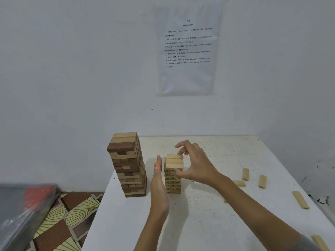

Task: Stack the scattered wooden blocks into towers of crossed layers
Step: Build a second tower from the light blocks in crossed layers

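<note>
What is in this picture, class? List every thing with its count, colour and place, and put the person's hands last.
tall tower: one, dark brown and tan, table's left part.
short tower: one, pale, mid-table, right of the tall one.
loose blocks: at least five, pale, table's right side.
table: one, white, speckled, against the wall.
printed sheet: one, white, on the wall.
floor: brown and cream pattern, lower left.
plastic bag: one, grey, blurred, far lower left.
left hand: one, flat beside the short tower's left side.
right hand: one, pinching the short tower's top layer.
</note>
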Tool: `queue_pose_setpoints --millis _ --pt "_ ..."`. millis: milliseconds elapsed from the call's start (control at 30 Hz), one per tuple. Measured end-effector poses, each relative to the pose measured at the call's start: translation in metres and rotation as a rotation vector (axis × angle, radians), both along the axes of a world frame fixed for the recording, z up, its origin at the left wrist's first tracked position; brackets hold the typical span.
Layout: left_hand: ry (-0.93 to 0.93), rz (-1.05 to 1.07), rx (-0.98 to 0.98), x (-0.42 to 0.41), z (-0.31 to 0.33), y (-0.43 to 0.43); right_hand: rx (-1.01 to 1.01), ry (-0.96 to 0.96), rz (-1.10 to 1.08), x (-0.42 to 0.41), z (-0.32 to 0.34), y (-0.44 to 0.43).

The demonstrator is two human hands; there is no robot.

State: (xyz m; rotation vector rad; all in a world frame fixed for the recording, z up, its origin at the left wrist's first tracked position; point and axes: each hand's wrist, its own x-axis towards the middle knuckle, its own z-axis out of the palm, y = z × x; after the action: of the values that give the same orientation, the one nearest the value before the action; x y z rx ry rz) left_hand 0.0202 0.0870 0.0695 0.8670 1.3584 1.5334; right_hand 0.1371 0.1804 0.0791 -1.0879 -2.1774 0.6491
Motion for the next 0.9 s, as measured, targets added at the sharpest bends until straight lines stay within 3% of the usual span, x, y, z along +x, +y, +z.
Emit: queue_pose_setpoints --millis 300,767,900 --pt "-0.073 -0.005 -0.032 0.004 0.007 0.002 0.013 -0.065 0.001 -0.003 0.001 0.001" --pt "-0.035 0.001 -0.023 0.006 0.007 -0.001 0.036 -0.106 0.012 -0.003 0.005 -0.006" --pt "-0.032 -0.006 -0.003 0.002 0.006 0.002 -0.089 0.104 -0.067 0.001 0.002 -0.017"
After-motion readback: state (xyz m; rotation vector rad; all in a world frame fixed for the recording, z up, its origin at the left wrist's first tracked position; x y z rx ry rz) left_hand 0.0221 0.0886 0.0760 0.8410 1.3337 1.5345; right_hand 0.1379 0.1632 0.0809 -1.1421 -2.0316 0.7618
